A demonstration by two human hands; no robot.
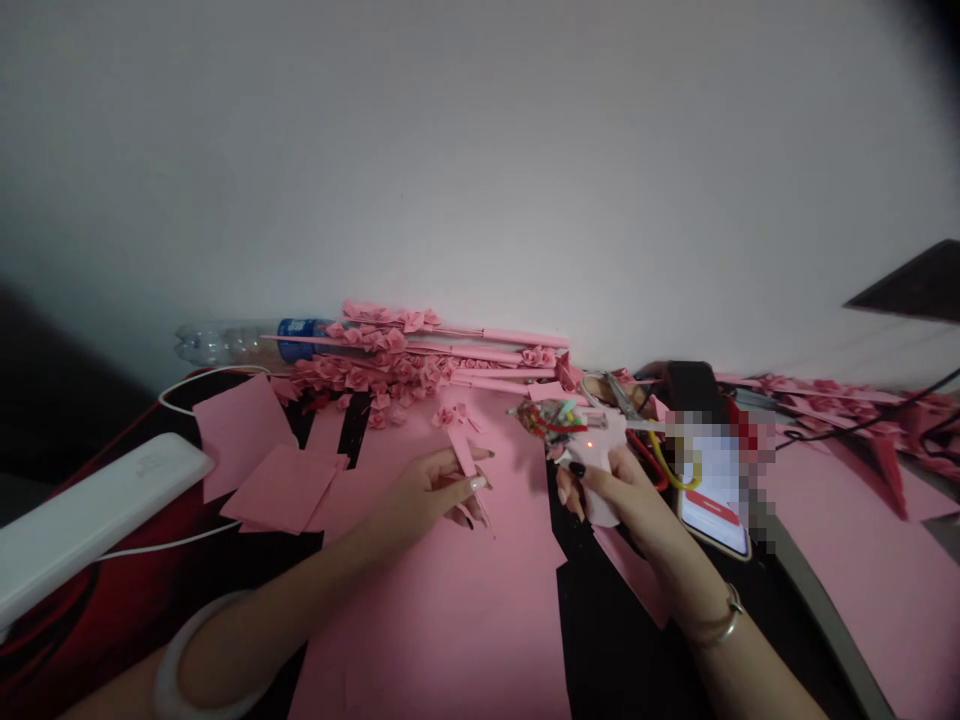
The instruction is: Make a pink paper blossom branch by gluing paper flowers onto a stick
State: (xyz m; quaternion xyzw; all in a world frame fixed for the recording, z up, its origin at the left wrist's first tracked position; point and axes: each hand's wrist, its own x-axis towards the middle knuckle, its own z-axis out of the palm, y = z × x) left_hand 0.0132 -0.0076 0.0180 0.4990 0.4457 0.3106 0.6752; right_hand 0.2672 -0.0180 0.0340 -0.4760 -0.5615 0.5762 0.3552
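Note:
Between the thumb and fingers of my left hand (pixel 442 487) is a pink paper flower (pixel 460 448), its blossom end up and its rolled stem slanting down. My right hand (pixel 611 482) is wrapped round a white hot glue gun (pixel 600 440) with a small orange light on its side. The gun's nozzle points left toward the flower, apart from it. Strands and coloured bits around the nozzle are too tangled to make out. Under both hands lies a large pink paper sheet (pixel 450 620).
Finished pink paper flowers (pixel 420 370) are piled along the wall beside a clear plastic bottle (pixel 225 343). Pink paper squares (pixel 281 488) and a white power strip (pixel 105 520) lie left. Scissors (pixel 660 460), a lit phone (pixel 712 500) and more flowers (pixel 832 395) lie right.

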